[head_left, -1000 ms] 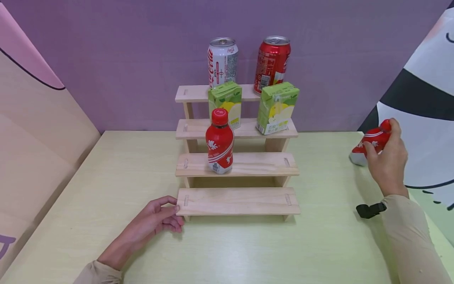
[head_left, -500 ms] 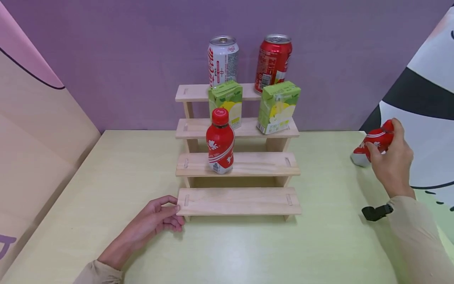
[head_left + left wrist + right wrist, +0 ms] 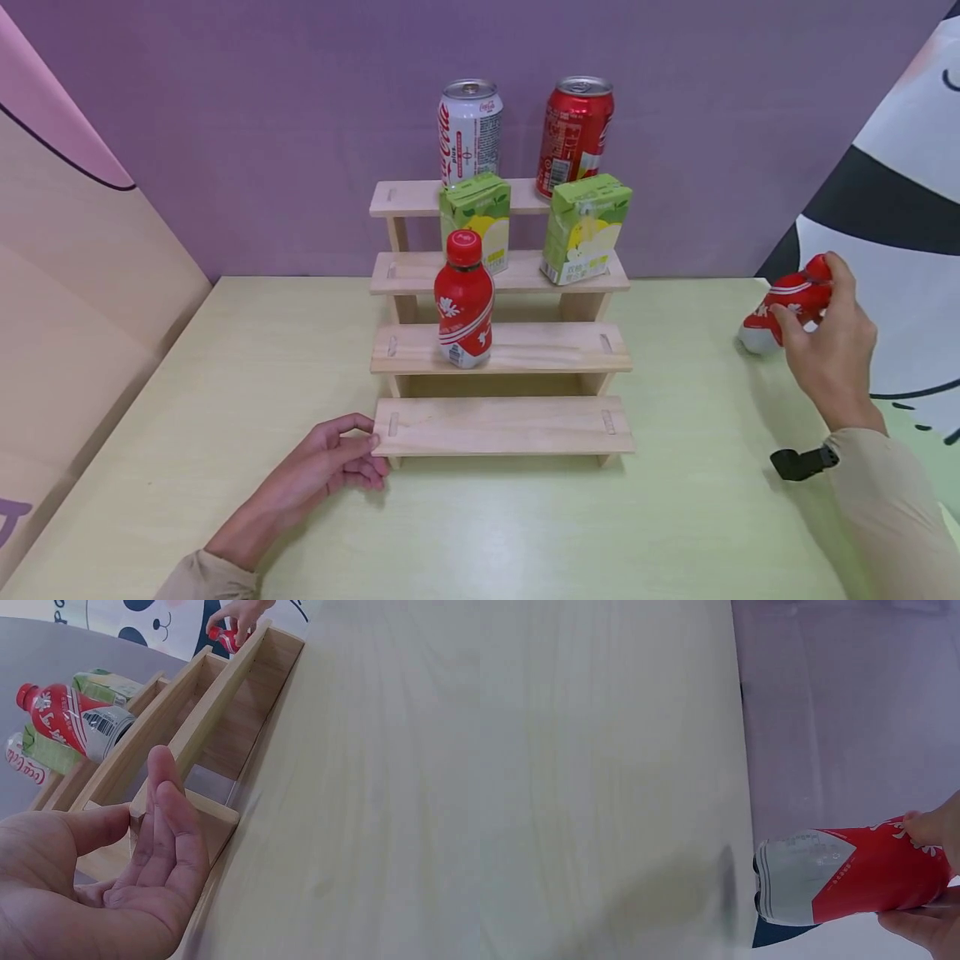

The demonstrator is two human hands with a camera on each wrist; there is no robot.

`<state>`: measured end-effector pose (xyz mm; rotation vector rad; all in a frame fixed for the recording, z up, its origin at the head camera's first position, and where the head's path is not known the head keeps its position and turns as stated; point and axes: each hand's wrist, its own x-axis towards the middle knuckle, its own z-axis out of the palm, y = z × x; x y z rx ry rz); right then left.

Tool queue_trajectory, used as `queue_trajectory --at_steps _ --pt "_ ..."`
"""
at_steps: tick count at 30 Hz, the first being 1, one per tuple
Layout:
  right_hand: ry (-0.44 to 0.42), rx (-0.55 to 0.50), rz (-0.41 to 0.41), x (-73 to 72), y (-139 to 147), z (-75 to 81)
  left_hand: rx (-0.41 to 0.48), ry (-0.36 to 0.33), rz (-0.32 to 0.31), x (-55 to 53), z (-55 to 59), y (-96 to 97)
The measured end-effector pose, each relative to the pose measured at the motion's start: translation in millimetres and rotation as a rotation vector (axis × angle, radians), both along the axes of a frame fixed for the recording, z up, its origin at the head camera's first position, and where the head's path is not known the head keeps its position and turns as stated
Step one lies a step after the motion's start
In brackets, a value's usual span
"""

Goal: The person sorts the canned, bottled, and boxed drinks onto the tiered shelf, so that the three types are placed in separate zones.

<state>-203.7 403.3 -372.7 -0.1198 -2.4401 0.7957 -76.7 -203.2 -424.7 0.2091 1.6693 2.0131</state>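
Note:
In the head view, my left hand pinches the left end of the lowest step of a four-step wooden display stand. The left wrist view shows the thumb and fingers at that corner. At the far right, my right hand grips a red-and-white bottle near its cap. This bottle leans, base to the left; whether it touches the table I cannot tell. A matching bottle stands upright on the second step from the bottom, left of its middle.
Two green juice cartons stand on the third step. A white can and a red can are on the top step. Behind the table rises a purple backdrop, and a printed panel borders the right side.
My right hand has shifted slightly to the right and down, and the bottle in it leans a little more. The left hand and the stand stay put.

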Motion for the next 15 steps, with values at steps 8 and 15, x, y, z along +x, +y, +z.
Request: queue_trajectory --at_steps 8,15 --pt "0.013 0.033 0.038 7.0 -16.8 13.9 -0.009 -0.003 0.005 0.4 0.5 0.0" --pt "0.026 0.064 0.07 10.1 -32.0 21.6 -0.02 -0.006 0.007 1.4 0.0 -1.7"
